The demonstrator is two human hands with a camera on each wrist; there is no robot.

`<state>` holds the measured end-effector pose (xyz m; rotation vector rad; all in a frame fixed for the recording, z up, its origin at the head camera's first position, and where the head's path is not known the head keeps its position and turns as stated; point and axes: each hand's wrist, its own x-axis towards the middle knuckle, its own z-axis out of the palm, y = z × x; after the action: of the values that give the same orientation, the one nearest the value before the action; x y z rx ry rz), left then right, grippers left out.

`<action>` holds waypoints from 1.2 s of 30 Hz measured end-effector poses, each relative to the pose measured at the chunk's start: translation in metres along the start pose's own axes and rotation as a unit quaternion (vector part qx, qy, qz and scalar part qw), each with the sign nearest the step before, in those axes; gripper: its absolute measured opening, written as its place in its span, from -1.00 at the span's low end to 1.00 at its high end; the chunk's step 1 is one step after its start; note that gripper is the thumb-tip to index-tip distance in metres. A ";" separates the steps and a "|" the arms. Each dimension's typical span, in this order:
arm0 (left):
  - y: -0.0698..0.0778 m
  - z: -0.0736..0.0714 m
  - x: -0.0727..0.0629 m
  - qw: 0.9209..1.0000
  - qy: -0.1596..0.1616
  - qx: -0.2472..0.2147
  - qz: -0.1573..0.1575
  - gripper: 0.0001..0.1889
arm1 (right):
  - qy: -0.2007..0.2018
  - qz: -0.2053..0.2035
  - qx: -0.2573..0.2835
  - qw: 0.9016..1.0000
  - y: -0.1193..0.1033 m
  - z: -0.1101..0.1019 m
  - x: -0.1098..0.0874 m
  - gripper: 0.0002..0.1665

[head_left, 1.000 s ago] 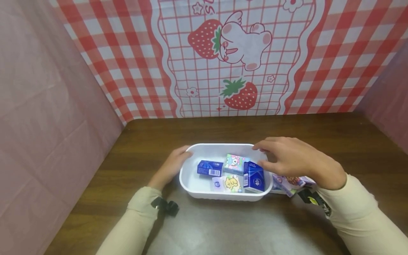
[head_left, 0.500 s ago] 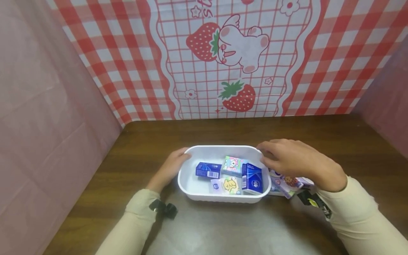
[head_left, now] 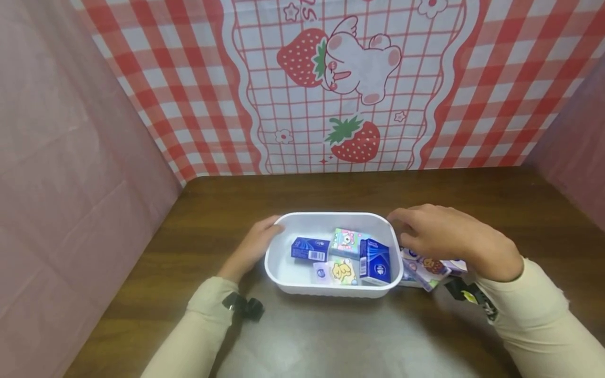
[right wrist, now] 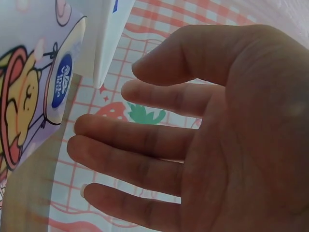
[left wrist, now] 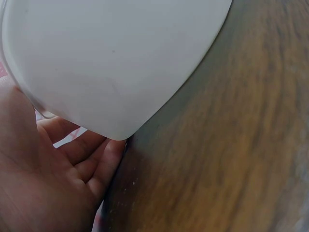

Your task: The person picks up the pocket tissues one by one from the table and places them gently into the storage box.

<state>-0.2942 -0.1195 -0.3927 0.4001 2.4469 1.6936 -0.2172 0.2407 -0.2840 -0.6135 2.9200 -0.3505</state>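
Note:
My left hand (head_left: 252, 245) grips the left end of a white plastic bin (head_left: 285, 272), thumb over the rim. In the left wrist view the fingers of the left hand (left wrist: 53, 179) lie against the outside of the bin (left wrist: 111, 63). Inside the bin are a blue tissue pack (head_left: 310, 249) on the left, another blue pack (head_left: 375, 262) on the right, a pastel pack (head_left: 347, 241) and a yellow-bear pack (head_left: 337, 272). Just past the right end hovers my right hand (head_left: 444, 236); its fingers (right wrist: 140, 135) are spread and hold nothing in the right wrist view.
Several purple packs (head_left: 425, 270) lie against the bin's right side, partly under the right hand. One purple bear-print pack (right wrist: 29, 92) shows close up in the right wrist view. The brown wooden table (head_left: 227, 202) ends at a red-checked cloth (head_left: 198, 105).
My right hand has shifted right, from over the bin's right rim to just outside it. The left hand keeps its grip, and the packs in the bin lie as before.

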 end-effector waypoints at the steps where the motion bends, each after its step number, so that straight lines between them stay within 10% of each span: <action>1: 0.000 0.000 0.000 1.000 0.000 -0.001 0.000 -0.63 | -0.001 0.002 -0.001 1.000 0.000 0.000 0.000 -0.49; 36: -0.002 -0.001 0.002 1.000 0.000 -0.005 -0.004 -0.62 | -0.091 0.025 0.025 0.995 -0.007 -0.003 -0.004 -0.23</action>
<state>-0.2967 -0.1204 -0.3946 0.3884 2.4354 1.7011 -0.2118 0.2366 -0.2795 -0.5354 2.7391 -0.3417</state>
